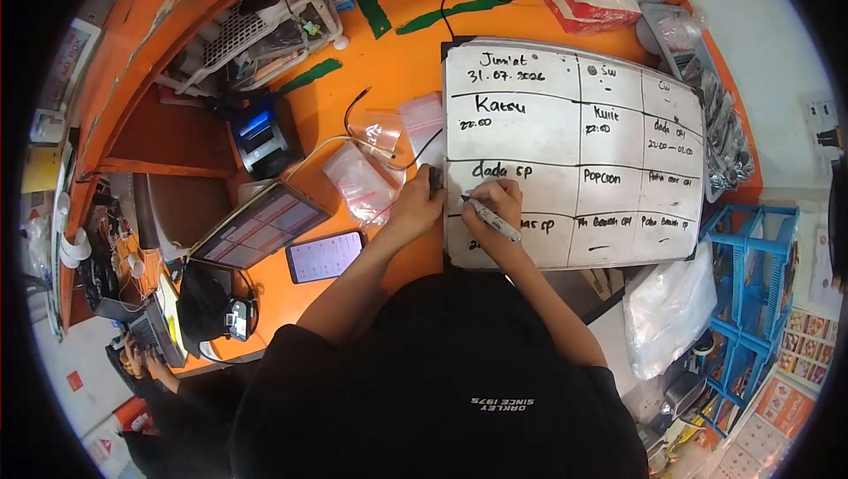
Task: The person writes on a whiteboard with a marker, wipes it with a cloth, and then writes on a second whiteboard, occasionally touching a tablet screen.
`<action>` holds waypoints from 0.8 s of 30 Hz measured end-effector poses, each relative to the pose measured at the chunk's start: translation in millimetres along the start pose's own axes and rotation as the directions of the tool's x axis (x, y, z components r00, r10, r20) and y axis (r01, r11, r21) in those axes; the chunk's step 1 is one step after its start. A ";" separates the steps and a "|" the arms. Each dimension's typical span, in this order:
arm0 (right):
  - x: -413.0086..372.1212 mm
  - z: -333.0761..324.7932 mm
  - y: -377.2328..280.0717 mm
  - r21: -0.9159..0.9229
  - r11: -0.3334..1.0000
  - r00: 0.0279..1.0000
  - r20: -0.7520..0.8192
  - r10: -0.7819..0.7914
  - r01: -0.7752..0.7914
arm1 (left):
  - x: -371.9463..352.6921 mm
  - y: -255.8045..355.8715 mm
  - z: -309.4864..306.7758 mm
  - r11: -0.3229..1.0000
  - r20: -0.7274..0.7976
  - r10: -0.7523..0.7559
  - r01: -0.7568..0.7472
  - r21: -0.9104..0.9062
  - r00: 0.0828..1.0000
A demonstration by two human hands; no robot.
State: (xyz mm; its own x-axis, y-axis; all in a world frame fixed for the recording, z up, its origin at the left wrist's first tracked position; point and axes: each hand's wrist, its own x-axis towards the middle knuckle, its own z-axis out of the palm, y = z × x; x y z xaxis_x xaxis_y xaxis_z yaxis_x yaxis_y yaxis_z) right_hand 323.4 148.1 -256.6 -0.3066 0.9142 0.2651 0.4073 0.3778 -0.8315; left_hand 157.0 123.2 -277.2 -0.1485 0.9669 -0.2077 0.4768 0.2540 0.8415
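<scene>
A whiteboard (530,141) with a black-lined grid and handwritten black words lies in front of me, its near edge close to my body. My right hand (500,216) is closed around a whiteboard marker (491,219), a white one with dark print. The marker's tip meets the board below the words "dada sp". At the board's left edge, my left hand (415,203) has its fingers closed by a small dark object (435,178) that I cannot make out. Clear plastic bags (358,180) lie just left of that hand.
On the orange desk (389,64) are a phone (325,257), a tilted tablet-like screen (261,224), a dark device with a blue display (262,132) and loose cables. Blue racks (751,280) stand at the right. Another person's hands (146,362) are at a keyboard, lower left.
</scene>
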 end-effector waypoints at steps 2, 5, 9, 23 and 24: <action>0.9 3.4 -1.7 -0.063 0.998 1.000 -0.001 -0.026 0.026 | -0.2 3.1 -2.7 1.000 0.011 -0.007 0.007 -0.027 1.000; 3.1 5.3 -4.6 -0.103 0.994 0.999 -0.007 -0.045 0.044 | -1.0 5.8 -3.7 0.999 0.009 0.008 -0.008 -0.044 1.000; 4.7 8.2 -5.1 -0.165 0.984 0.997 0.014 -0.070 0.072 | 0.2 -0.6 -0.6 0.999 -0.015 0.044 -0.044 -0.007 0.999; 3.6 3.6 -2.5 -0.151 0.987 0.999 -0.009 -0.049 0.047 | -2.2 1.4 -0.2 0.998 -0.014 0.045 -0.045 -0.044 0.999; 4.6 4.5 -3.0 -0.153 0.987 0.998 -0.033 -0.062 0.056 | -1.8 -0.3 0.9 0.998 -0.020 0.042 -0.043 -0.048 0.999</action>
State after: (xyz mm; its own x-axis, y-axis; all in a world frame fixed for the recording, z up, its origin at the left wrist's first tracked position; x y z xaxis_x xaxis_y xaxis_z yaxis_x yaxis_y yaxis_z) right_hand 316.9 150.5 -255.1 -0.3025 0.8933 0.3324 0.5160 0.4467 -0.7309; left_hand 158.0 121.4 -277.5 -0.1458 0.9759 -0.1623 0.4406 0.2109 0.8726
